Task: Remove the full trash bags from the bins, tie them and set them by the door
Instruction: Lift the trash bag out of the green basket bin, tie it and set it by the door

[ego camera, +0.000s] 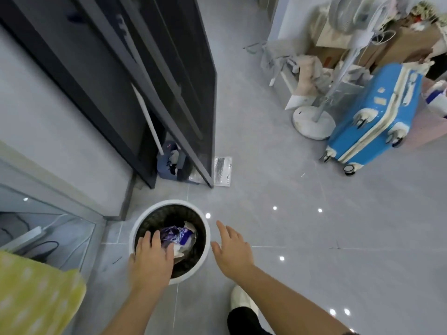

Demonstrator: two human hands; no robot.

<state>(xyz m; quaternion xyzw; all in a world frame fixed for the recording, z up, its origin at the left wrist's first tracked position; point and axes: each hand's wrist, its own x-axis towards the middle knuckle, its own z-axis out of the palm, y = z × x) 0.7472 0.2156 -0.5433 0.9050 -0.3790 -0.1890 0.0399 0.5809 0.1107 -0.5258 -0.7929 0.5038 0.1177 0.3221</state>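
Note:
A round white bin [204,228] stands on the grey tiled floor near a wall corner. A black trash bag [169,213] lines it, and purple and white wrappers [180,236] lie inside. My left hand [151,259] hovers over the near left part of the bin's rim, fingers spread, holding nothing. Just right of the bin, above the floor, my right hand [232,250] is spread open and apart from the rim.
A dark sliding door frame [169,93] rises behind the bin, with a blue object [169,160] and a silver mat [222,170] at its foot. A white fan stand [314,122], a blue suitcase [377,114] and piled boxes fill the far right. My white shoe [240,299] is below.

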